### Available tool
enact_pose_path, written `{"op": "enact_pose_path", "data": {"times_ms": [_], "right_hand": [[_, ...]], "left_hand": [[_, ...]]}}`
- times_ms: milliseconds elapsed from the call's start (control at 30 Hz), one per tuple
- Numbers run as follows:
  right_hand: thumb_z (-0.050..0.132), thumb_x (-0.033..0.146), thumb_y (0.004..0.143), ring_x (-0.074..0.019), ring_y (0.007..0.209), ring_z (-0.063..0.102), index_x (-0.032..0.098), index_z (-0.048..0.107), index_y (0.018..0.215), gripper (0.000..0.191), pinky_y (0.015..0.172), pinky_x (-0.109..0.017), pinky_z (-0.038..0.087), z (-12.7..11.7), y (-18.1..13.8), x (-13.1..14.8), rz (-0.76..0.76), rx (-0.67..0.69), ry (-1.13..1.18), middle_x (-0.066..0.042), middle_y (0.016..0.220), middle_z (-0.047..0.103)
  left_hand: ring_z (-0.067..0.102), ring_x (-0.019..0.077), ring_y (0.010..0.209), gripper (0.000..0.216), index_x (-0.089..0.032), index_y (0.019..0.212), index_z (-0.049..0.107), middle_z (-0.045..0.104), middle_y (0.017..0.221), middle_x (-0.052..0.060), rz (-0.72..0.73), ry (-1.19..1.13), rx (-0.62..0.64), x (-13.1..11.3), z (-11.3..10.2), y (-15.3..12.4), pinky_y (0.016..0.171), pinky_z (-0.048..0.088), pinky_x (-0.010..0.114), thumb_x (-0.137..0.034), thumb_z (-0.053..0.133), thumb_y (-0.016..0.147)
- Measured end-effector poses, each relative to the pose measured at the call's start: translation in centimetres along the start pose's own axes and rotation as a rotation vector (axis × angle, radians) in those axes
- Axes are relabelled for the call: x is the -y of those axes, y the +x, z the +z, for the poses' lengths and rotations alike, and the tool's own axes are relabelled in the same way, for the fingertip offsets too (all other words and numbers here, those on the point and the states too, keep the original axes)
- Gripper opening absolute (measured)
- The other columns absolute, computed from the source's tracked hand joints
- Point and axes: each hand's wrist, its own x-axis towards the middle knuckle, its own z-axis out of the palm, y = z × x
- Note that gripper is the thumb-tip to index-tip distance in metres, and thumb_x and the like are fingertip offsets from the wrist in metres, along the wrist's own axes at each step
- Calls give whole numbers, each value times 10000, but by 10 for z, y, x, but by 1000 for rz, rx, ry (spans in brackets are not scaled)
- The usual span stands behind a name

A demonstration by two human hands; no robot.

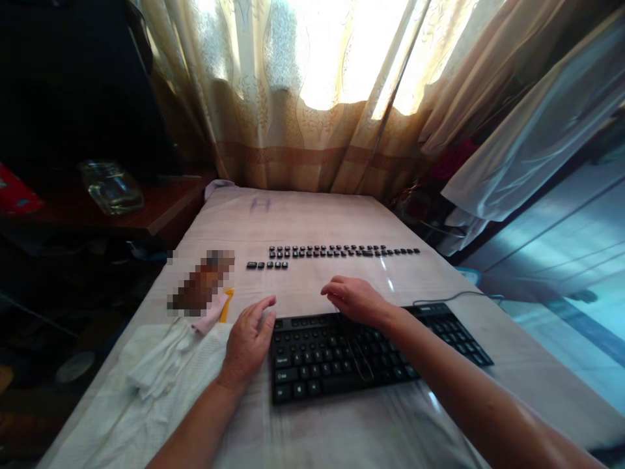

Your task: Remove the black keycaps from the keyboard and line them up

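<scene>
"So, from the head view, where is the keyboard [381,358]?"

"Lying flat on the pale cloth [312,225], with its cable [452,295] trailing off on the right. Small black keycaps [316,254] stand in rows beyond it, a short row of them [270,265] off to the left."

"And the hands?"

"Left hand [249,335] is loosely open at the keyboard's left end, gripping nothing; whether the thumb touches the edge, I can't tell. Right hand [351,296] is bent over the back edge, fingers close together. What lies under those fingers is hidden. A thin wire-like loop [367,378] shows over the keys below it, but I can't say it is held."

"How would they handle?"

"I'd judge the keyboard light, stiff and apt to slide on that cloth, so steady it by the left end or back edge. The caps look like hard, smooth plastic, nearly weightless and easily flicked away. I'd pinch each by opposite sides, with fingertips only."
</scene>
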Motion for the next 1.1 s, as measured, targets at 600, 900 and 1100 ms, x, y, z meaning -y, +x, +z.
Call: {"op": "enact_pose_path", "data": {"times_ms": [600, 900, 1100], "right_hand": [[471, 120, 963, -217, 871, 620, 123, 628, 1083, 198, 676, -313, 493, 5, -38, -13, -383, 86, -488, -132, 1050, 641], [477, 45, 885, -206, 896, 657, 146, 635, 988, 215, 816, -343, 532, 21, -40, -27, -229, -179, -63, -111, 982, 687], [523, 296, 896, -167, 681, 659, 170, 617, 971, 174, 645, -314, 555, 29, -50, -15, 107, -434, 923, -42, 771, 674]], "left_hand": [[688, 229, 1028, 415, -200, 1130, 678, 751, 1078, 65, -95, 1, 77, 2, 1, 3, 953, 529, 383, -457, 478, 874], [701, 233, 1016, 416, -194, 1115, 691, 762, 1053, 68, -68, 26, 53, 3, 2, 2, 932, 547, 385, -457, 474, 877], [714, 224, 959, 368, -203, 1064, 720, 772, 1006, 60, -15, 60, 40, -1, 0, 1, 897, 565, 375, -419, 488, 878]]}}
